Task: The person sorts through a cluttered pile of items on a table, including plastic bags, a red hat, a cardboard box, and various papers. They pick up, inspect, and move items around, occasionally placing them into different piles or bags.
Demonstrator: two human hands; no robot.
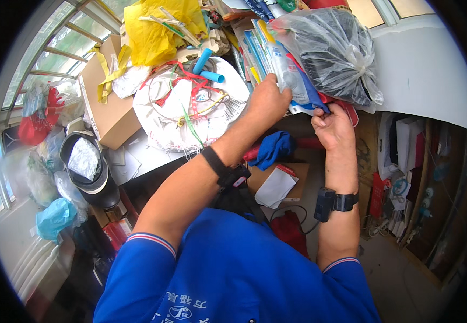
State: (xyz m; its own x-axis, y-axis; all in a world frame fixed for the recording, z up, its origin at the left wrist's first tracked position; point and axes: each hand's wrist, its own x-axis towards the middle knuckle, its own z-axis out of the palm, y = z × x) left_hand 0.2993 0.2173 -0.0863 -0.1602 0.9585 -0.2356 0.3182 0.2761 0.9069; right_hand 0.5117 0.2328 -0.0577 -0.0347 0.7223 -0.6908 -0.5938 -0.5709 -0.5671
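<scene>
At the desk's front edge my left hand (269, 97) grips the near edge of a clear plastic packet (290, 74) with printing on it. My right hand (334, 125) pinches the lower corner of a blue folder or bag (312, 91) just beside it; the fingertips are partly hidden. Upright books or booklets (255, 48) stand packed against the packet's left side. Right behind my right hand lies a tied, clear plastic bag (338, 56) with dark contents. A red item (350, 111) shows under that bag, close to my right fingers.
A white woven sack (160, 121) with ribbons and blue tubes (211, 76) lies left, near a cardboard box (112, 105) and a yellow plastic bag (144, 36). Below the desk edge are a blue cloth (273, 149) and papers (275, 187). An open cabinet (423, 181) stands right.
</scene>
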